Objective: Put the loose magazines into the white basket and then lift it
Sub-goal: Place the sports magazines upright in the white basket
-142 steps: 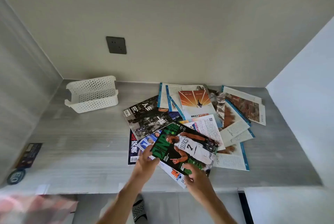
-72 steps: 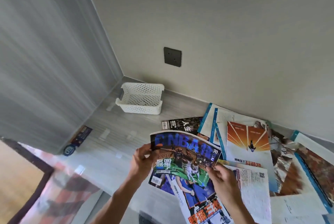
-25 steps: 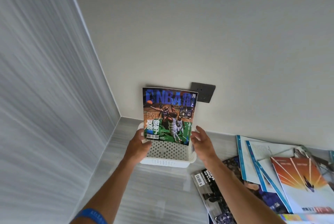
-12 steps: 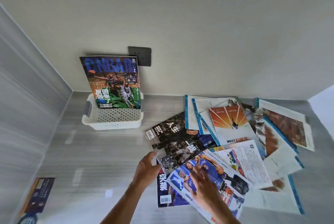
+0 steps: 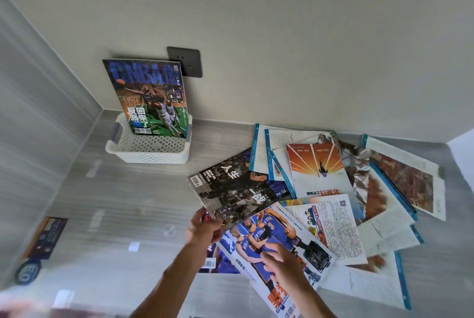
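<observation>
— Head view: what are the hands doing?
— Left hand [image 5: 204,228] is gripping the black magazine [image 5: 236,189]'s corner; right hand [image 5: 283,263] is lying flat, fingers straight, on the blue magazine [image 5: 266,238].
— And beyond?
— More magazines [image 5: 359,189] are lying fanned across the desk [image 5: 115,202]. One magazine [image 5: 151,97] is standing upright in the white basket [image 5: 151,149].

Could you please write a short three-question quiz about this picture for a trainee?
1. True or false: the white basket holds a magazine standing upright.
2. What does the left hand grip? A) the basket B) the black magazine C) the wall socket
3. Fill in: the right hand rests on the ___ magazine showing basketball players.

Key: 1 true; 2 B; 3 blue.
</observation>
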Available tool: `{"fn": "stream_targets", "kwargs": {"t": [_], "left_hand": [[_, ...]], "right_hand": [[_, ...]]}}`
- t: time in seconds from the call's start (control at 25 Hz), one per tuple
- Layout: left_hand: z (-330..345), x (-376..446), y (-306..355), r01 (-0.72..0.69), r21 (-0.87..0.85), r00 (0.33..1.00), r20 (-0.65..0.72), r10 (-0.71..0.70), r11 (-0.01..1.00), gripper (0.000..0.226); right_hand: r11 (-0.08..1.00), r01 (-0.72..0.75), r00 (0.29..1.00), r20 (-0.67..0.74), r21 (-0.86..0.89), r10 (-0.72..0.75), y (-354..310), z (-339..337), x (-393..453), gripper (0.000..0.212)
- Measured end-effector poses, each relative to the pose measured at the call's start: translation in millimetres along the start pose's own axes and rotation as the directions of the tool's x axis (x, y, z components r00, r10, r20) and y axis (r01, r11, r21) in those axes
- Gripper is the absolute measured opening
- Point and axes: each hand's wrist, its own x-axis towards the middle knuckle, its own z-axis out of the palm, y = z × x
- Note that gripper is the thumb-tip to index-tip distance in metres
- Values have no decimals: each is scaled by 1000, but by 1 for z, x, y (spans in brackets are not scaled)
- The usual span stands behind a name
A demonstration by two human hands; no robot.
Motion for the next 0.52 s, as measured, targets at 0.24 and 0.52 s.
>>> {"fn": "stream_targets", "kwargs": {"t": [0.24, 0.52], "left_hand": [[-24, -70, -29, -576, 225, 816, 209, 539, 786, 48], [-62, -45, 8, -123, 140, 992, 11, 123, 983, 33]], "right_hand": [[684, -219, 955, 10, 696, 296, -58, 10, 14, 9], [748, -86, 991, -17, 658, 129, -75, 33, 9, 19]]}}
